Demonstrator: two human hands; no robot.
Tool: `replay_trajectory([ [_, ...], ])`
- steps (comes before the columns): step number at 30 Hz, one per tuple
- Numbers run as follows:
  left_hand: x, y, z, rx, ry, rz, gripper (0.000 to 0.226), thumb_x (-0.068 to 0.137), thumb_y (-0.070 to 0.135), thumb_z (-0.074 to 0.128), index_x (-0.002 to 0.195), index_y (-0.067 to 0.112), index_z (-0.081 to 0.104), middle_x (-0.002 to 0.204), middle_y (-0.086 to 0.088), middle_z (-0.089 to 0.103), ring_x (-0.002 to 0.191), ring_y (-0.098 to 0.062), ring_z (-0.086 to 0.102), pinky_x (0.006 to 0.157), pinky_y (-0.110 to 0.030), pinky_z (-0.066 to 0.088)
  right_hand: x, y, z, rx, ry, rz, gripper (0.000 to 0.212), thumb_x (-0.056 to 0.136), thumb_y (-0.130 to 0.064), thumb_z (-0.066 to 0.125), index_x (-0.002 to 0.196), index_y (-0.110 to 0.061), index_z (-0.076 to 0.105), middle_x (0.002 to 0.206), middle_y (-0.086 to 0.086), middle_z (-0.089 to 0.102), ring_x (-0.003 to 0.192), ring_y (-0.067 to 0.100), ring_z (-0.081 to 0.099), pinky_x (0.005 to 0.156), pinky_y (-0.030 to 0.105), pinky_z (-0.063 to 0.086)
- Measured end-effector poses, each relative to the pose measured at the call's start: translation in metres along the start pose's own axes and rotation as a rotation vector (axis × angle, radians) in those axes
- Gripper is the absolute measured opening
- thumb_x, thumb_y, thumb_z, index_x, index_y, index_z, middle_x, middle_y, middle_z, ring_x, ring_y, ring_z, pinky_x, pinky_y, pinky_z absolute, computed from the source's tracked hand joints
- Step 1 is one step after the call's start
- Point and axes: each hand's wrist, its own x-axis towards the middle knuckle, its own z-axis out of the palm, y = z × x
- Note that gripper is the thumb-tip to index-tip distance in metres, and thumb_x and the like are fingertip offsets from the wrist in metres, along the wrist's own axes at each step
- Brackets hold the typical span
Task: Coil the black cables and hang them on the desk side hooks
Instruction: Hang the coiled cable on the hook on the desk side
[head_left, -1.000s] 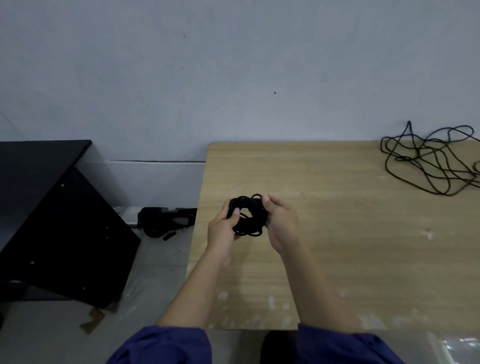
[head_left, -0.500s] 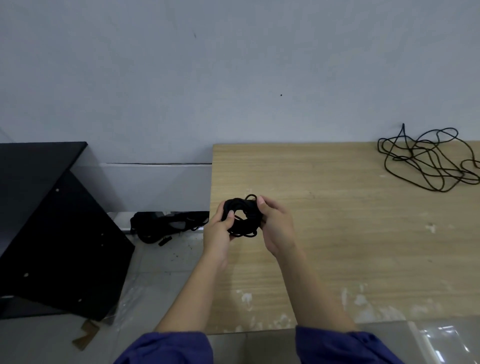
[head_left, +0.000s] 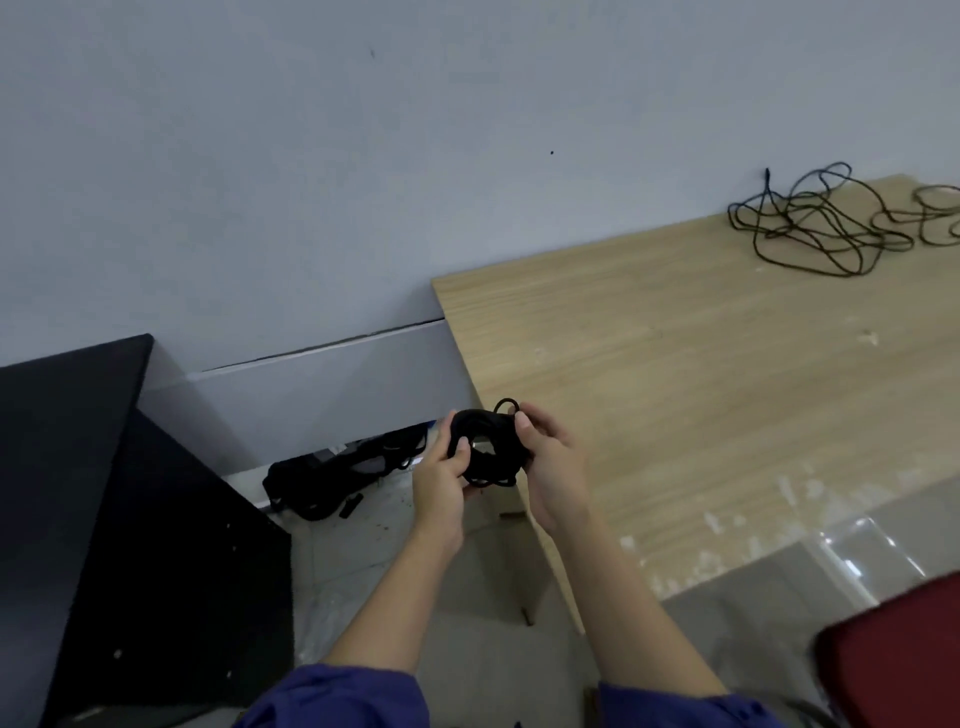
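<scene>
Cable coiled into a small black bundle (head_left: 485, 441) is held in the air between both hands, just over the near left corner of the table (head_left: 675, 389). The left hand (head_left: 439, 483) grips the bundle's left side with its thumb laid across the loops. The right hand (head_left: 550, 467) grips the opposite side, fingers curled round the windings, and one small loop pokes up beside its fingertips. The cable looks light and thin, soft enough to bend anywhere yet springy, so I judge the turns would fan open if the grip slackened. The best hold is probably across the whole bunch of strands at once, pinching them together and leaving the centre hole free to slip over a hook. A smooth jacket may let single strands slide out, so stray loops want tucking in. At the table's far right, by the wall, a loose tangle of black cable (head_left: 815, 228) lies uncoiled. A small peg (head_left: 527, 616) low on the table's left side may be a hook; I cannot tell.
</scene>
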Motion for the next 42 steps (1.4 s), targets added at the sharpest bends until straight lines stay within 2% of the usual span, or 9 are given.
replay_trajectory([
  [3, 0.0, -0.004, -0.035, -0.007, -0.073, -0.06, 0.042, 0.097, 0.007, 0.041, 0.135, 0.025, 0.047, 0.122, -0.004, 0.058, 0.097, -0.013, 0.059, 0.066, -0.026, 0.051, -0.02, 0.029, 0.013, -0.002, 0.054, -0.024, 0.021, 0.092, 0.003, 0.05, 0.11, -0.003, 0.058, 0.09, 0.005, 0.064, 0.08, 0.014, 0.062, 0.067, 0.018, 0.053],
  [9, -0.002, -0.037, -0.079, -0.059, -0.184, -0.21, 0.041, 0.096, 0.004, 0.037, 0.129, 0.025, 0.05, 0.11, -0.002, 0.063, 0.1, -0.02, 0.059, 0.07, -0.033, 0.049, -0.048, 0.083, 0.006, 0.001, 0.164, -0.019, 0.033, 0.091, 0.006, 0.05, 0.122, -0.007, 0.052, 0.113, 0.008, 0.059, 0.102, 0.017, 0.057, 0.077, 0.021, 0.051],
  [13, 0.005, -0.074, -0.098, -0.053, -0.217, -0.308, 0.045, 0.096, 0.002, 0.036, 0.136, 0.02, 0.046, 0.121, -0.008, 0.059, 0.102, -0.022, 0.057, 0.072, -0.036, 0.049, -0.048, 0.122, -0.015, 0.019, 0.235, 0.003, 0.035, 0.089, 0.01, 0.051, 0.12, -0.007, 0.054, 0.116, 0.011, 0.06, 0.106, 0.02, 0.057, 0.084, 0.026, 0.048],
  [19, 0.045, -0.147, -0.116, -0.081, -0.302, -0.297, 0.039, 0.095, 0.0, 0.036, 0.125, 0.019, 0.051, 0.107, -0.005, 0.064, 0.1, -0.023, 0.058, 0.082, -0.039, 0.048, -0.017, 0.194, -0.056, -0.002, 0.22, -0.025, 0.035, 0.091, 0.003, 0.051, 0.113, -0.024, 0.057, 0.122, 0.004, 0.06, 0.112, 0.021, 0.057, 0.092, 0.033, 0.048],
  [25, 0.101, -0.224, -0.126, -0.18, -0.476, -0.142, 0.037, 0.094, 0.005, 0.04, 0.128, 0.01, 0.052, 0.105, -0.006, 0.07, 0.102, -0.025, 0.062, 0.088, -0.04, 0.047, 0.028, 0.26, -0.094, -0.19, 0.196, -0.287, 0.041, 0.089, 0.001, 0.056, 0.104, -0.037, 0.058, 0.116, -0.006, 0.062, 0.109, 0.01, 0.059, 0.094, 0.028, 0.049],
  [29, 0.136, -0.26, -0.132, -0.259, -0.596, 0.0, 0.046, 0.066, 0.034, 0.079, 0.11, 0.025, 0.068, 0.107, -0.005, 0.07, 0.102, -0.023, 0.065, 0.086, -0.036, 0.053, 0.05, 0.292, -0.107, -0.232, 0.14, -0.522, 0.038, 0.088, 0.002, 0.056, 0.111, -0.028, 0.056, 0.113, -0.006, 0.064, 0.102, 0.002, 0.061, 0.087, 0.016, 0.05],
  [34, 0.162, -0.28, -0.128, -0.411, -0.71, 0.072, 0.04, 0.082, 0.009, 0.04, 0.118, 0.018, 0.055, 0.104, -0.007, 0.07, 0.097, -0.021, 0.067, 0.079, -0.032, 0.057, 0.064, 0.314, -0.115, -0.272, 0.14, -0.838, 0.04, 0.086, 0.003, 0.059, 0.117, -0.022, 0.056, 0.118, -0.01, 0.063, 0.11, 0.001, 0.06, 0.095, 0.021, 0.048],
  [38, 0.172, -0.285, -0.123, -0.455, -0.764, 0.105, 0.041, 0.083, 0.01, 0.04, 0.12, 0.02, 0.055, 0.11, -0.007, 0.068, 0.104, -0.023, 0.064, 0.083, -0.033, 0.056, 0.076, 0.321, -0.113, -0.329, 0.18, -1.054, 0.04, 0.082, -0.007, 0.062, 0.119, -0.021, 0.055, 0.124, -0.01, 0.059, 0.116, 0.002, 0.056, 0.097, 0.022, 0.047],
  [42, 0.174, -0.278, -0.117, -0.445, -0.789, 0.141, 0.042, 0.082, 0.014, 0.044, 0.121, 0.022, 0.057, 0.116, -0.009, 0.065, 0.113, -0.027, 0.059, 0.089, -0.036, 0.052, 0.084, 0.315, -0.111, -0.368, 0.196, -1.102, 0.039, 0.086, -0.003, 0.062, 0.123, -0.011, 0.056, 0.118, -0.01, 0.061, 0.11, -0.002, 0.058, 0.093, 0.018, 0.048],
])
